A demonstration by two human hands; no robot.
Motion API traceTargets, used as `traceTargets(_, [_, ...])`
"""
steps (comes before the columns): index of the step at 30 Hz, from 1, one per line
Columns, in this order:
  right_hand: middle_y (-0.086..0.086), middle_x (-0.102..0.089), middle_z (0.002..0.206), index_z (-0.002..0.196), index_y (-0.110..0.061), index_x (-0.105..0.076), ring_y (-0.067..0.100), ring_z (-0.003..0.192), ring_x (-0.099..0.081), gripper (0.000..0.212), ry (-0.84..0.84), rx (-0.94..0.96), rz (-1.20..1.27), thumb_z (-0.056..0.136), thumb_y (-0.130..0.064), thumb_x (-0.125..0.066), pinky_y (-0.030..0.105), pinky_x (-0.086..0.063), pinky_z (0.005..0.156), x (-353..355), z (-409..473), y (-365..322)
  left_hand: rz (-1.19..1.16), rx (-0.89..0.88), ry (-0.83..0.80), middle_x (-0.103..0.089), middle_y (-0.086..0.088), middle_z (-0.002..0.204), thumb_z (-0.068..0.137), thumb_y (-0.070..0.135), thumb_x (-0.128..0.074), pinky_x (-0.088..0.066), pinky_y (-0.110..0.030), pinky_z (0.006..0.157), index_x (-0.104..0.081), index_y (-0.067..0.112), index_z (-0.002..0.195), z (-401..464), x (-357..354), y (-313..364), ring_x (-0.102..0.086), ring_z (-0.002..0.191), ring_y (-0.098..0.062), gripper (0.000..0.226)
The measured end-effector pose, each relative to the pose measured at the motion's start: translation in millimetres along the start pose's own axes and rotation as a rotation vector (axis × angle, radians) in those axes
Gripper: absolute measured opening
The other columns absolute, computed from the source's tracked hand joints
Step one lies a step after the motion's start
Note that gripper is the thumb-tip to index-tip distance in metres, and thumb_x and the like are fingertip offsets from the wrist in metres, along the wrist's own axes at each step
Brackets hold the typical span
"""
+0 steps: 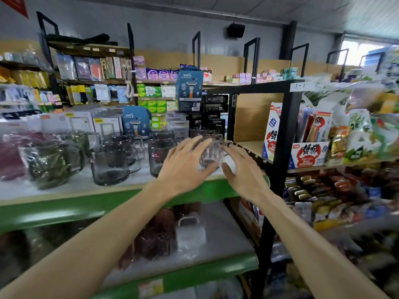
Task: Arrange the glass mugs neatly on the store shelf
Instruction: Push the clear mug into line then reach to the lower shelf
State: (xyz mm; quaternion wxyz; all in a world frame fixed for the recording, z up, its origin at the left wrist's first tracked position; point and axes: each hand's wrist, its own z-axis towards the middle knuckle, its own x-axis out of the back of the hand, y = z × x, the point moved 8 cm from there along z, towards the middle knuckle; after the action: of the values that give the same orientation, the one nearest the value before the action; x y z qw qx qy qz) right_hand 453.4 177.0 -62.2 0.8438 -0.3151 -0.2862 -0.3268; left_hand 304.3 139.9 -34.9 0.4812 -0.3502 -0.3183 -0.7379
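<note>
Clear glass mug point(210, 155) sits empty between open left hand point(183, 167) and right hand point(241, 171).

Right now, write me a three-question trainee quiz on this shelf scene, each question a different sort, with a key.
1. True or false: both hands are on the smoky grey mug.
2. Multiple choice: the clear glass mug between the hands sits at which end of the green-edged shelf? A) left end B) middle C) right end, beside the black rack
3. Fill in: the grey mugs stand to the ___ of the clear mug.

Key
1. False. The left hand and right hand flank the clear mug, fingers spread; a firm grip cannot be confirmed.
2. C
3. left
</note>
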Motion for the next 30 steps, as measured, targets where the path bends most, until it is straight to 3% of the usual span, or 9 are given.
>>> traceTargets(3, [0.007,-0.045,0.149,0.142,-0.026,-0.047,0.033,0.133,-0.046,0.047,0.001,0.003,-0.045,0.096,-0.022,-0.058,0.051,-0.046,0.100,-2,-34,-28,-0.062,-0.008,0.019,-0.032,0.004,0.161,0.090,0.074,-0.031,-0.026,-0.051,0.118,-0.031,0.034,0.153,-45,13,-10,-0.028,0.148,-0.022,0.075])
traceTargets(8, [0.010,-0.050,0.131,0.130,-0.018,-0.057,0.034,0.117,-0.051,0.035,-0.017,-0.021,-0.094,0.095,-0.022,-0.058,0.044,-0.045,0.093,-17,-92,-63,-0.043,-0.039,0.043,-0.054,0.002,0.137,0.092,0.060,-0.045,-0.037,-0.044,0.102,-0.053,0.026,0.138,-126,18,-20,-0.051,0.125,-0.025,0.058])
traceTargets(13, [0.008,-0.052,0.126,0.126,-0.016,-0.057,0.031,0.110,-0.055,0.032,-0.163,-0.069,-0.120,0.097,-0.031,-0.053,0.042,-0.045,0.094,-52,-121,-66,0.045,0.027,-0.090,-0.061,0.000,0.122,0.091,0.059,-0.049,-0.045,-0.044,0.092,-0.057,0.025,0.129,-169,-19,-39,-0.056,0.111,-0.027,0.052])
traceTargets(19, [0.009,-0.055,0.136,0.139,-0.019,-0.046,0.034,0.118,-0.059,0.048,-0.397,-0.126,-0.144,0.098,-0.042,-0.052,0.047,-0.050,0.093,-121,-114,-39,0.078,0.334,-0.411,-0.041,-0.009,0.149,0.090,0.059,-0.049,-0.036,-0.051,0.107,-0.030,0.029,0.150,-172,-88,-89,-0.044,0.133,-0.037,0.070])
traceTargets(24, [0.008,-0.056,0.139,0.138,-0.021,-0.046,0.034,0.111,-0.066,0.061,-0.516,-0.098,-0.130,0.091,-0.060,-0.043,0.051,-0.055,0.086,-187,-104,-12,0.116,0.332,-0.510,-0.019,-0.013,0.163,0.085,0.061,-0.040,-0.017,-0.050,0.119,-0.011,0.029,0.157,-161,-135,-110,-0.021,0.148,-0.038,0.084])
traceTargets(26, [0.003,-0.047,0.150,0.143,-0.026,-0.039,0.033,0.122,-0.059,0.062,-0.562,-0.127,-0.102,0.093,-0.060,-0.044,0.053,-0.051,0.096,-206,-95,-5,0.146,0.338,-0.571,-0.003,-0.017,0.167,0.077,0.066,-0.033,-0.009,-0.051,0.121,-0.005,0.030,0.158,-158,-153,-119,-0.004,0.152,-0.042,0.093])
traceTargets(30, [-0.002,-0.042,0.154,0.149,-0.033,-0.031,0.032,0.127,-0.055,0.066,-0.649,-0.136,-0.074,0.092,-0.063,-0.046,0.053,-0.047,0.101,-243,-84,5,0.259,0.368,-0.668,0.017,-0.027,0.163,0.081,0.080,-0.045,-0.002,-0.054,0.121,0.012,0.034,0.158,-155,-190,-152,0.011,0.150,-0.048,0.106])
